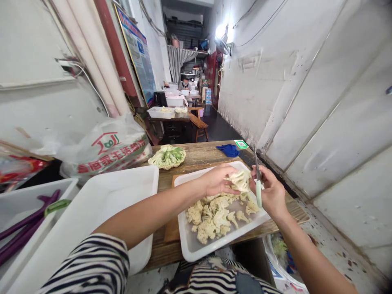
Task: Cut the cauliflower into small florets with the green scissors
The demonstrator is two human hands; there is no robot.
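The left hand (219, 179) grips a cauliflower piece (241, 180) between thumb and fingers, the hold narrowed to the width of the piece. The right hand (271, 190) is closed on a knife (259, 194) with a pale green handle, its blade pointing up and away from the body. The right fingertips are close to the piece; contact cannot be confirmed. The piece is held above the far right part of a white tray (199, 255).

Cut florets (217, 216) lie loose in the tray, massed toward its left and middle, with a few smaller ones to the right. The tray rests partly over a wooden board (172, 230) on a wood-grained table (202, 153). Beyond the tray's far left corner sits a larger cauliflower portion (168, 157), green stems showing. A blue item (229, 150), crumpled, lies near the far edge, just beside a card (241, 143) bearing a square code.

To the left stand a deep white tub (122, 196) and a printed plastic bag (113, 149). At far left, a white bin (72, 185) contains long purple vegetables (27, 228).
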